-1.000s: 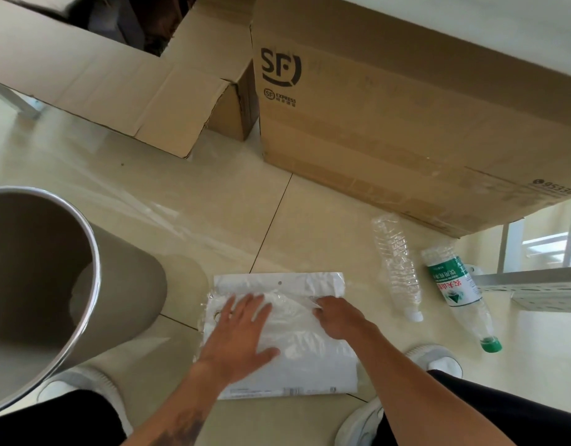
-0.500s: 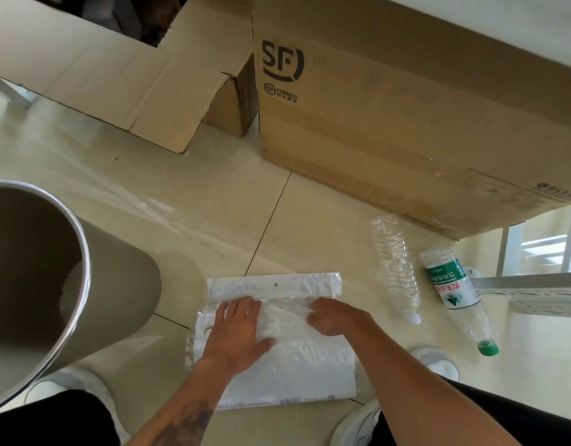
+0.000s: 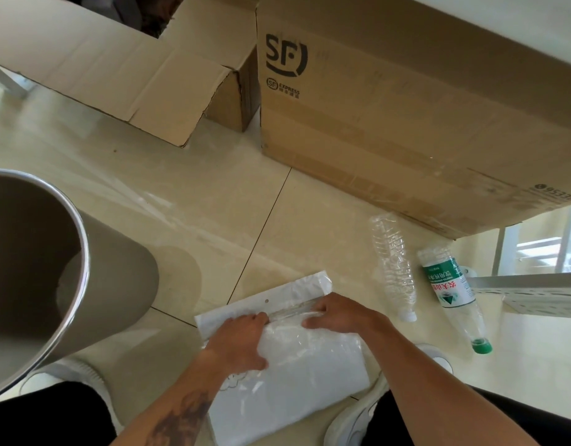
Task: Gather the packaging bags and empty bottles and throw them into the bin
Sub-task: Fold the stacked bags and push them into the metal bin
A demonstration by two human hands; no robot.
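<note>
I see a shiny tile floor (image 3: 187,201). My left hand (image 3: 240,341) and right hand (image 3: 337,313) both pinch the plastic bags (image 3: 309,365) lying there. Two empty bottles (image 3: 393,265) lie nearby; the bin (image 3: 84,262) stands left.

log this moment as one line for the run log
left hand and right hand: gripping packaging bags on floor | two bottles lying at right, untouched | bin at left, open
</note>
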